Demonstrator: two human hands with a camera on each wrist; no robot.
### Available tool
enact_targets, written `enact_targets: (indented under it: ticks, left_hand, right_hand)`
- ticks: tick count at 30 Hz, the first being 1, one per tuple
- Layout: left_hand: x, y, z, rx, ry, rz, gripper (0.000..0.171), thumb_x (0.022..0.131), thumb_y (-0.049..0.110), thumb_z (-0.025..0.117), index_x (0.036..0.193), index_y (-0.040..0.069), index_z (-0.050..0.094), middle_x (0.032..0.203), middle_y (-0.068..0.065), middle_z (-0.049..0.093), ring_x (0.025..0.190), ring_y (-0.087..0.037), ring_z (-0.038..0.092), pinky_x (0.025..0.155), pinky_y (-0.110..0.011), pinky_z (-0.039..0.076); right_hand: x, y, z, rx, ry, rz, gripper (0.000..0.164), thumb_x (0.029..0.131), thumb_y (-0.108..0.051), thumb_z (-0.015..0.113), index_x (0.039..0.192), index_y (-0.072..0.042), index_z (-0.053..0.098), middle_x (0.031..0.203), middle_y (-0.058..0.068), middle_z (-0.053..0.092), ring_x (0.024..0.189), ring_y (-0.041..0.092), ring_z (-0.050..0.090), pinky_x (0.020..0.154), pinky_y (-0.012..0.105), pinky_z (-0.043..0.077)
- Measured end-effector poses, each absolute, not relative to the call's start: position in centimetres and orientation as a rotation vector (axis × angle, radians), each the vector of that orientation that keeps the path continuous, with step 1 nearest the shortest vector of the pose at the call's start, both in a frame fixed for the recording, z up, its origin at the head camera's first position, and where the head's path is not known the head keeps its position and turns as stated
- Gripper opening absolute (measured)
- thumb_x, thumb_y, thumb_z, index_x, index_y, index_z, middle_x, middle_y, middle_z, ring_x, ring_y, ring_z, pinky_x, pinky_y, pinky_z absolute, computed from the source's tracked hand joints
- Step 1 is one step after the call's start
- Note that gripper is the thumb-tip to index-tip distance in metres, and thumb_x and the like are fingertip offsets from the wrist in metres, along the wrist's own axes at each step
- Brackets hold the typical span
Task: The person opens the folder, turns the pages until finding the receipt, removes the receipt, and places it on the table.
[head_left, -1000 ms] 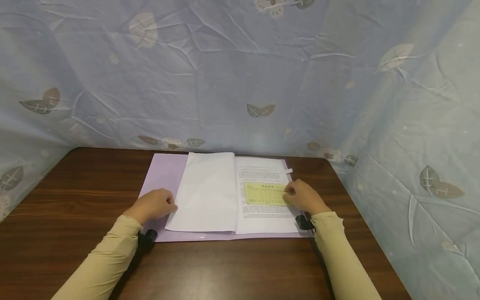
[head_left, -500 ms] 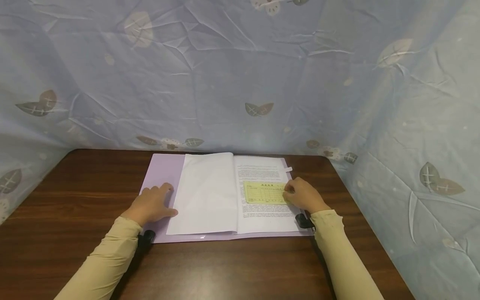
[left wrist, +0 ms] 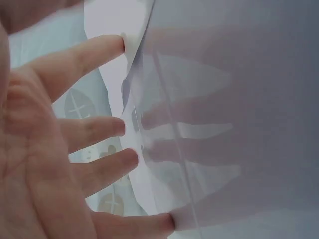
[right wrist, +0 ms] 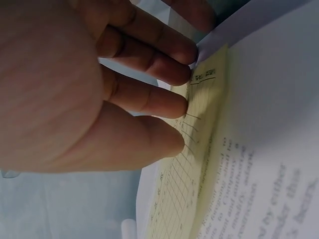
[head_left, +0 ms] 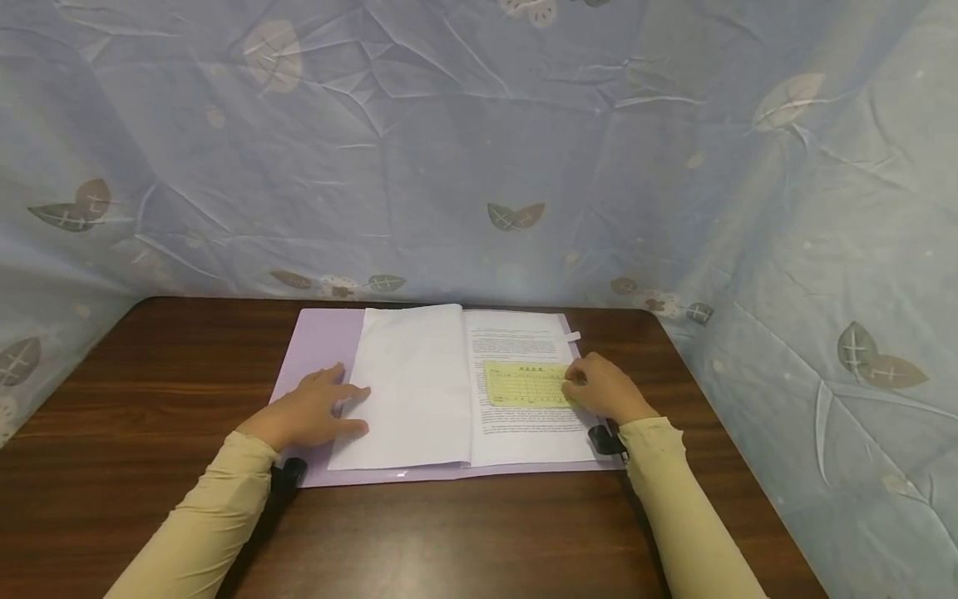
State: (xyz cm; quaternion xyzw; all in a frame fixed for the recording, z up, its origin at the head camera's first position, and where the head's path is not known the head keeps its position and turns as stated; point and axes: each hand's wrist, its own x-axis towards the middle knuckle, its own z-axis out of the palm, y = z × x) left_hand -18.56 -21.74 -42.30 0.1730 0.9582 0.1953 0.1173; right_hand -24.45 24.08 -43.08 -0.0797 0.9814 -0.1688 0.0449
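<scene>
An open purple folder [head_left: 318, 341] lies on the table with paper sheets inside. My left hand [head_left: 310, 412] is spread at its left side, the thumb and a finger reaching over the edge of a blank white page [head_left: 412, 387]. In the left wrist view the fingertips [left wrist: 130, 158] touch or nearly touch the glossy folder cover. A yellow ruled slip [head_left: 524, 384] lies on the printed page [head_left: 516, 437] at the right. My right hand [head_left: 608, 389] rests its fingertips and thumb on the slip's right end; the right wrist view shows them on its upper face.
A small white tab [head_left: 572, 337] sticks out at the folder's upper right edge. Dark wooden tabletop [head_left: 419, 541] surrounds the folder. Patterned fabric [head_left: 449, 150] hangs behind the table and along its sides.
My left hand has unfolded from a loose curl at the blank page's left edge, its fingers spreading and its thumb and a finger moving right over the page. The right hand stays on the slip.
</scene>
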Motion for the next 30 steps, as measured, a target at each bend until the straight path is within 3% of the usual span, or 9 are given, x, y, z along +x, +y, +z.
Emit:
enact_targets:
  ticks: [5,7,18,23,30]
  left_hand:
    - [-18.75,-21.68,-42.56,0.482,2.794,0.578,0.081,0.078,0.047,0.088,0.142,0.006,0.061,0.157,-0.039,0.031,0.145,-0.061,0.027,0.101,-0.087,0.023]
    - [-18.82,-21.69,-42.65,0.474,2.792,0.564,0.08,0.078,0.046,0.088,0.142,0.007,0.06,0.157,-0.038,0.033,0.145,-0.06,0.028,0.096,-0.09,0.022]
    - [-18.64,-21.56,-42.32,0.458,2.771,0.548,0.088,0.082,0.045,0.085,0.154,0.008,0.049,0.16,-0.037,0.028,0.146,-0.059,0.024,0.1,-0.089,0.02]
    - [-18.26,-21.54,-42.15,0.458,2.763,0.5,0.091,0.084,0.054,0.08,0.157,0.013,0.045,0.162,-0.036,0.025,0.147,-0.06,0.021,0.101,-0.089,0.018]
    - [-18.29,-21.55,-42.2,0.471,2.767,0.496,0.107,0.074,0.065,0.083,0.157,0.01,0.045,0.161,-0.036,0.026,0.147,-0.059,0.022,0.1,-0.089,0.018]
  right_hand:
    - [-24.38,23.86,-42.94,-0.246,2.987,-0.512,0.027,0.095,-0.026,0.07,0.11,-0.005,0.074,0.114,0.013,0.063,0.098,0.029,0.056,0.089,0.05,0.049]
    - [-24.36,23.84,-42.96,-0.24,2.985,-0.511,0.026,0.095,-0.026,0.07,0.11,-0.005,0.074,0.112,0.012,0.062,0.097,0.028,0.056,0.087,0.048,0.049]
    - [-24.33,24.12,-43.2,-0.311,3.01,-0.475,0.029,0.096,-0.027,0.067,0.112,-0.005,0.074,0.109,0.01,0.063,0.092,0.025,0.055,0.084,0.046,0.05]
    - [-24.3,24.07,-43.14,-0.313,3.001,-0.46,0.029,0.096,-0.027,0.068,0.113,-0.005,0.074,0.109,0.01,0.063,0.091,0.025,0.056,0.083,0.046,0.05]
    - [-24.66,24.43,-43.28,-0.296,2.981,-0.542,0.041,0.095,-0.028,0.069,0.127,-0.002,0.067,0.115,0.013,0.064,0.099,0.028,0.059,0.092,0.05,0.051]
